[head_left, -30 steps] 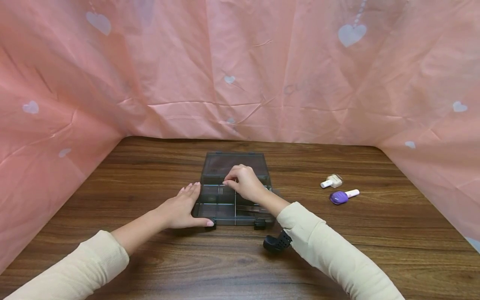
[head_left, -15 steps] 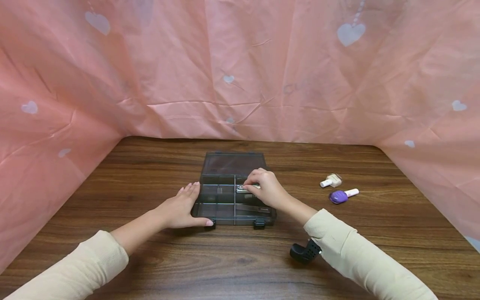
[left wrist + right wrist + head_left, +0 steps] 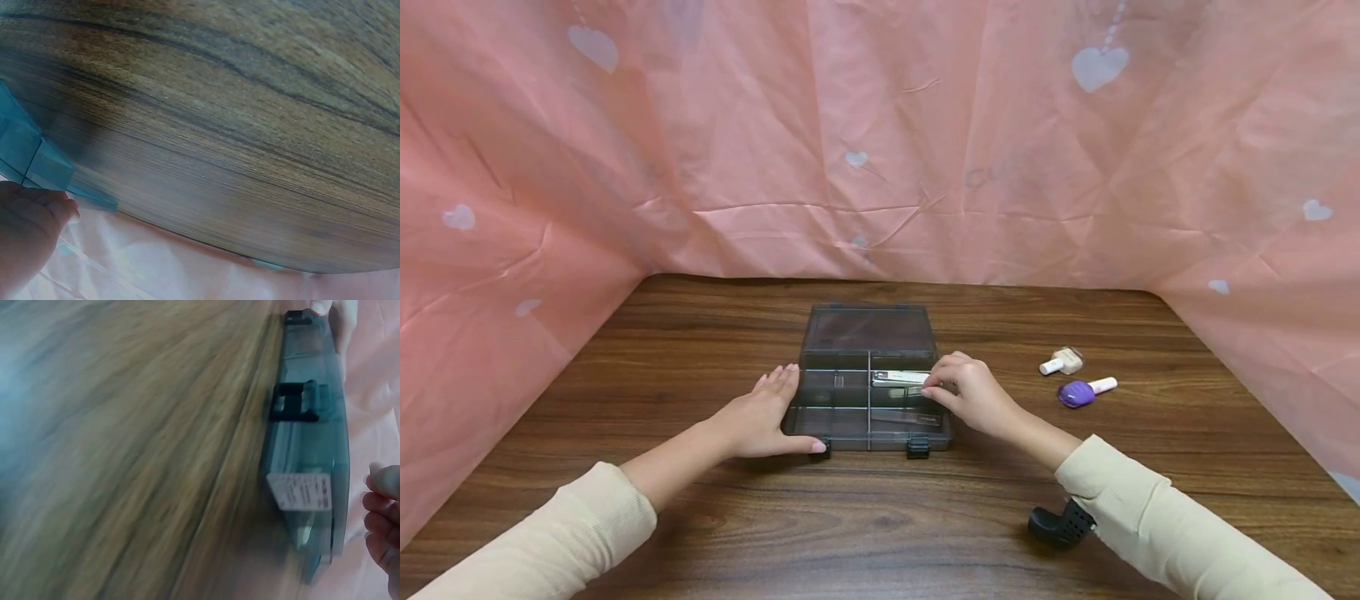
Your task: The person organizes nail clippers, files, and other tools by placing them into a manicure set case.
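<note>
A smoky clear compartment box (image 3: 850, 443) lies on the table with its lid (image 3: 868, 327) swung back. My left hand (image 3: 763, 421) rests flat along its left side, fingers spread and thumb by the front left latch. A silver nail clipper (image 3: 898, 377) lies in a right-hand compartment. At its right end is my right hand (image 3: 973, 396), with thumb and fingers loosely bent. In the right wrist view those fingers (image 3: 382, 506) are apart from the box wall and nothing shows between them. A dark slim item (image 3: 917, 419) lies in the front right compartment.
To the right of the box lie a purple nail polish bottle (image 3: 1077, 394) and a pale cream one (image 3: 1070, 360), both with white caps. Pink cloth (image 3: 880, 150) with hearts encloses the wooden table (image 3: 880, 525). A black strap device (image 3: 1060, 525) hangs at my right wrist.
My right hand has moved rightward across the box, from the middle divider to the clipper's right end, uncovering the clipper. My left hand has stayed in place.
</note>
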A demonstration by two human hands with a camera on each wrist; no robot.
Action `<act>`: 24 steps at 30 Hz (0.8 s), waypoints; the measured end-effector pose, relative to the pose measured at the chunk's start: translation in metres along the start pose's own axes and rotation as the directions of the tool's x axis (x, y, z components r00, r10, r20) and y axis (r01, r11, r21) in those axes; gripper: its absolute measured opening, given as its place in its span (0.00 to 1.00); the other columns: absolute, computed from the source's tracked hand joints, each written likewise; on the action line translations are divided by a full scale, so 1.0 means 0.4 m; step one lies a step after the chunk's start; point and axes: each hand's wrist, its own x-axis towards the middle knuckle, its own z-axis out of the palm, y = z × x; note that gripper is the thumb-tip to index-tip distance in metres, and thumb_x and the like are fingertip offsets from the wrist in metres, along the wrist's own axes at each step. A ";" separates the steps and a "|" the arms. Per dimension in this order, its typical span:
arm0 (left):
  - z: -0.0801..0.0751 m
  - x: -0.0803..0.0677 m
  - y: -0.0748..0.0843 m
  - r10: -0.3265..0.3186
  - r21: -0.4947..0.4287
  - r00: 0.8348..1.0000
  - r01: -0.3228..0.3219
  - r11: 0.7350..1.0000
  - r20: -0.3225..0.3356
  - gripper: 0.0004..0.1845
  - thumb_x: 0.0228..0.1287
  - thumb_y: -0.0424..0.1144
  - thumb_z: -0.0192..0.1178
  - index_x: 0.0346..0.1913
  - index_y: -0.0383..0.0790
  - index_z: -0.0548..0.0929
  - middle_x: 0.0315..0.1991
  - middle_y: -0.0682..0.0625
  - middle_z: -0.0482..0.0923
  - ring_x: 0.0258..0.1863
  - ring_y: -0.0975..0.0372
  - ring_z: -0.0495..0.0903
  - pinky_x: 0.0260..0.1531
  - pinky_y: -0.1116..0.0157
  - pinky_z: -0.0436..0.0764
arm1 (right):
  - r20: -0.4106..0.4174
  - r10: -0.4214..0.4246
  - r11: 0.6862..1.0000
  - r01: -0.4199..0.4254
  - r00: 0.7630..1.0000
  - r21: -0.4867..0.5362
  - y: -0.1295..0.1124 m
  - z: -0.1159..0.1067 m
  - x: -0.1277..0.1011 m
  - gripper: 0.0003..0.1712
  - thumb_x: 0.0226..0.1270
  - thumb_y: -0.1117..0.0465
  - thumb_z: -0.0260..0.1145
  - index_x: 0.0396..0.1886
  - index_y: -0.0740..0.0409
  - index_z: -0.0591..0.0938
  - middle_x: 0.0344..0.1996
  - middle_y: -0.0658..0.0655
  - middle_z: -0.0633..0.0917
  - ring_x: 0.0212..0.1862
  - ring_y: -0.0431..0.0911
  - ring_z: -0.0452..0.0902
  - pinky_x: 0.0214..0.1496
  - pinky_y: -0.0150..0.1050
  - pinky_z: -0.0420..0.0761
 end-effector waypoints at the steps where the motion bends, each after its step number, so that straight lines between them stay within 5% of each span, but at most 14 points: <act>1: 0.000 0.000 0.000 0.001 0.001 1.000 -0.001 1.000 0.001 0.61 0.49 0.68 0.59 0.69 0.22 0.48 0.70 0.28 0.47 0.71 0.42 0.48 0.70 0.48 0.52 | 0.002 -0.004 1.000 0.004 1.000 -0.007 0.003 -0.003 -0.007 0.03 0.54 0.67 0.68 0.24 0.62 0.85 0.26 0.52 0.84 0.33 0.44 0.75 0.31 0.32 0.75; 10: 0.000 -0.001 0.001 0.009 0.007 1.000 -0.009 1.000 0.006 0.61 0.49 0.68 0.59 0.69 0.22 0.48 0.71 0.29 0.45 0.72 0.42 0.47 0.70 0.48 0.52 | -0.024 -0.015 0.998 0.013 1.000 -0.054 0.042 -0.037 -0.059 0.02 0.50 0.69 0.70 0.22 0.59 0.85 0.24 0.50 0.83 0.32 0.43 0.75 0.33 0.34 0.76; 24: -0.001 -0.001 0.000 0.017 0.025 1.000 -0.017 1.000 -0.002 0.61 0.49 0.68 0.59 0.69 0.22 0.49 0.70 0.29 0.46 0.72 0.42 0.47 0.70 0.48 0.52 | -0.104 0.142 0.978 -0.156 0.984 -0.136 0.110 -0.141 -0.106 0.03 0.51 0.68 0.70 0.28 0.60 0.86 0.27 0.51 0.85 0.32 0.43 0.74 0.31 0.35 0.73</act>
